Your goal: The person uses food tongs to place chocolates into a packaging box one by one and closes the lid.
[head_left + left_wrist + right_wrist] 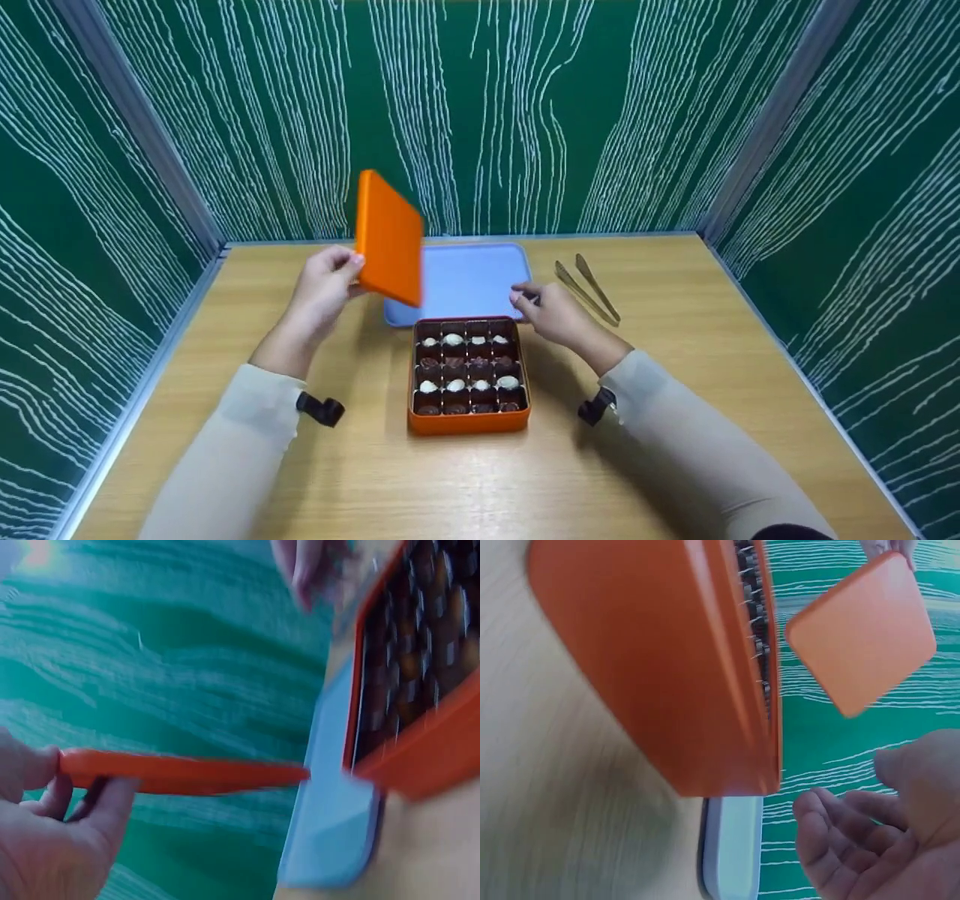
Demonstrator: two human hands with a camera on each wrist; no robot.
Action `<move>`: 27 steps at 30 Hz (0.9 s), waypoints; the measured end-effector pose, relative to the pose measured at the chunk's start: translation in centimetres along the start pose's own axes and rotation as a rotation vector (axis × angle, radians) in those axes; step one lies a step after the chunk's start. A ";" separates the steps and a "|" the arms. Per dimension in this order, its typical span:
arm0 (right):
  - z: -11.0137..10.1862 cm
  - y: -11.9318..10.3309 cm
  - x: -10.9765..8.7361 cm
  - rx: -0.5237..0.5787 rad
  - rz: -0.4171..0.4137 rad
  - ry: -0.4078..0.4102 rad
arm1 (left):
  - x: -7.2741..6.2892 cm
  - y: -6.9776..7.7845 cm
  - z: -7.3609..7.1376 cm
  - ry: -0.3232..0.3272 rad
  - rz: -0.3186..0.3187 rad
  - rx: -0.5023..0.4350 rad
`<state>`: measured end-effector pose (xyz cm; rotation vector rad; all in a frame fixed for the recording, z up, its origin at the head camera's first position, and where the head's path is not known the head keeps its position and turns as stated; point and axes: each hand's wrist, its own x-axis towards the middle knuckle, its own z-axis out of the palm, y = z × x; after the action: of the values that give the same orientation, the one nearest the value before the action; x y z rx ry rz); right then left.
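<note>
My left hand (324, 281) pinches an orange lid (391, 238) by its edge, thumb on one side and fingers on the other. The lid is raised and tilted nearly upright, left of and behind the orange box (469, 424). That box stands uncovered on the table, with rows of white and dark chocolates (455, 363) in a dark divided insert. Just off the box's back right corner is my right hand (553, 309), its fingers loosely bent with nothing in them, as the right wrist view shows (870, 832).
Behind the box lies a light blue tray (476, 277), partly covered by the lid in the head view. Gold tongs (589, 291) lie on the wooden table (465, 495) to the right of the tray. Green walls (510, 112) with white lines enclose the back and sides.
</note>
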<state>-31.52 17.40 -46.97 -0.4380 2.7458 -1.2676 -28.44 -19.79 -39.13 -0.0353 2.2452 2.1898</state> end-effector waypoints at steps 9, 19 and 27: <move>-1.1 -0.5 0.4 0.434 0.052 -0.029 | -2.5 -0.8 4.1 -0.246 0.021 -0.378; -2.1 -1.3 -0.4 0.589 0.098 0.011 | -3.8 -2.3 4.8 -0.360 -0.043 -0.290; -1.8 0.0 -1.8 0.432 0.137 0.005 | -4.2 -4.6 3.3 -0.340 -0.115 0.233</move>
<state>-30.18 19.23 -45.81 -0.2030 2.3547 -1.7559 -24.15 -16.52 -43.72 0.1889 2.2208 1.7144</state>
